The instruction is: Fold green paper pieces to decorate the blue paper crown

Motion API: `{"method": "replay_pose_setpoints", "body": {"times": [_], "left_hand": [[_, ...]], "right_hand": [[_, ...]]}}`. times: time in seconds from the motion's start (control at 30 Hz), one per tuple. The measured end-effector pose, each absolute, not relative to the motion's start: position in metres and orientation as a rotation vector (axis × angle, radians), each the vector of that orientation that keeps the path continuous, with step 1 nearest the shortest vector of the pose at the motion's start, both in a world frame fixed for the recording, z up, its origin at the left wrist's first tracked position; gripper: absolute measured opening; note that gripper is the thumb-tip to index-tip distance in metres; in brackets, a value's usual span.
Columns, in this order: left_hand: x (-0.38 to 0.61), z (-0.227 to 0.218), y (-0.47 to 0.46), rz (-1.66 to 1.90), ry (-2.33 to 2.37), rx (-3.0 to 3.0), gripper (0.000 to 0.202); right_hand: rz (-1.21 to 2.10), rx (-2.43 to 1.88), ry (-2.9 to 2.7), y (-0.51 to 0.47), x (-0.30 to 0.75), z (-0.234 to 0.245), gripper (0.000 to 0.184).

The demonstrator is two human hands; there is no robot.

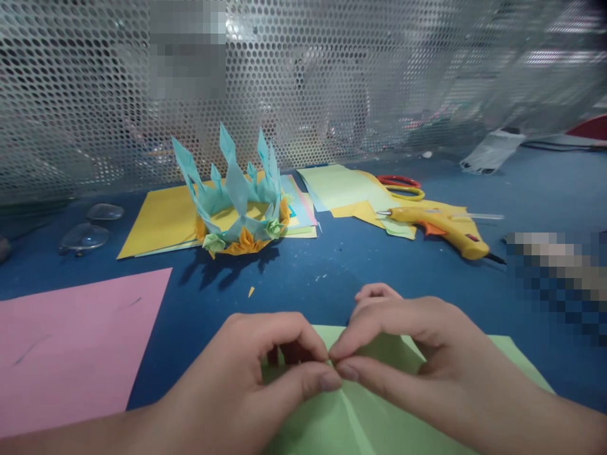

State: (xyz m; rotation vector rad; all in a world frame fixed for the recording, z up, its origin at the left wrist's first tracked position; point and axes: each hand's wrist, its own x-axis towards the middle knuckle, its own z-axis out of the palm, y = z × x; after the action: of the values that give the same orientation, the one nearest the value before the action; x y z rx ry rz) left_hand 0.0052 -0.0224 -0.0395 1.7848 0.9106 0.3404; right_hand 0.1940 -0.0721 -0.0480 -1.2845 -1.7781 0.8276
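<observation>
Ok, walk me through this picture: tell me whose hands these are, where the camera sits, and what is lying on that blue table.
There is no machine here. The camera is worn on a person's head and looks down at that person's own bare hands. The left hand and the right hand meet in the middle, both pinching a fold in a light green paper sheet that lies on the blue table. To the left lies a pink sheet. Further back stands a spiky paper crown in light blue and orange, resting on a stack of coloured sheets. To the right lie a yellow glue gun and scissors with red and yellow handles. A perforated metal screen closes off the back.
</observation>
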Motion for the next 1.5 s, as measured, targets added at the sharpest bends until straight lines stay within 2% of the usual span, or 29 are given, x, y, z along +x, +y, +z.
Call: {"method": "replay_pose_setpoints", "body": {"times": [0.1,0.27,0.53,0.73,0.87,0.93,1.0,1.03,1.27,1.37,1.43,1.5], "left_hand": [[0.007,-0.037,-0.021,0.309,0.942,1.7,0.011],[0.004,-0.04,-0.024,0.373,0.906,1.792,0.016],[0.004,-0.038,-0.025,0.425,0.979,1.869,0.021],[0.003,-0.038,-0.025,0.403,1.084,1.808,0.019],[0.003,-0.04,-0.021,0.374,1.061,1.747,0.003],[0.002,-0.042,-0.019,0.334,0.998,1.73,0.008],[0.001,-0.046,-0.017,0.315,0.961,1.73,0.001],[0.001,-0.048,-0.017,0.318,0.964,1.729,0.005],[-0.002,-0.05,-0.014,0.297,1.061,1.664,0.012],[-0.002,-0.046,-0.014,0.253,1.081,1.667,0.003],[-0.001,-0.045,-0.015,0.201,1.072,1.669,0.009],[-0.001,-0.044,-0.017,0.178,1.03,1.657,0.007]], "right_hand": [[0.737,-1.253,-1.845,-0.073,0.195,-0.047,0.014],[0.708,-1.271,-1.859,-0.075,0.194,-0.046,0.016],[0.801,-1.434,-1.772,-0.069,0.196,-0.047,0.008],[0.859,-1.515,-1.759,-0.065,0.2,-0.046,0.013],[0.842,-1.501,-1.766,-0.066,0.198,-0.044,0.012],[0.835,-1.446,-1.79,-0.066,0.198,-0.044,0.013],[0.815,-1.398,-1.812,-0.066,0.199,-0.044,0.013],[0.8,-1.386,-1.818,-0.066,0.2,-0.044,0.012],[0.818,-1.54,-1.79,-0.063,0.207,-0.041,0.015],[0.823,-1.525,-1.768,-0.063,0.207,-0.042,0.012],[0.851,-1.505,-1.747,-0.063,0.205,-0.043,0.013],[0.893,-1.489,-1.701,-0.063,0.204,-0.043,0.011]]}}
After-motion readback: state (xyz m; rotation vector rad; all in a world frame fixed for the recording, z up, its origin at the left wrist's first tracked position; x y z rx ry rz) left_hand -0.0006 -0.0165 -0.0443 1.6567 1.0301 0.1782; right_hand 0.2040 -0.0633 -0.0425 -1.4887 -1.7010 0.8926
